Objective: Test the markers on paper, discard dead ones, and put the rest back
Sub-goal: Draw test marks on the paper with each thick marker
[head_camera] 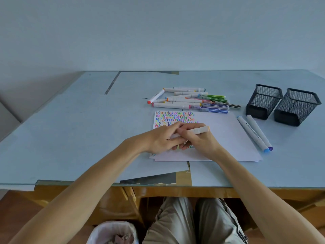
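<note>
A white marker with a pale orange end [198, 130] lies across both hands above the paper [221, 136]. My right hand [200, 140] grips its barrel. My left hand [163, 138] holds its other end, which the fingers hide. The paper carries rows of coloured squiggles [173, 117] at its upper left. A pile of several markers and thin pens [191, 100] lies just beyond the paper. Two more white markers [255, 133], one with a blue cap and one with a purple cap, rest on the paper's right edge.
Two black mesh holders [263, 101] [297, 106] stand at the right of the table. A bin with a pale liner [112, 233] sits on the floor under the table's front edge, left of my knees. The blue table top [70, 129] reaches back to the wall.
</note>
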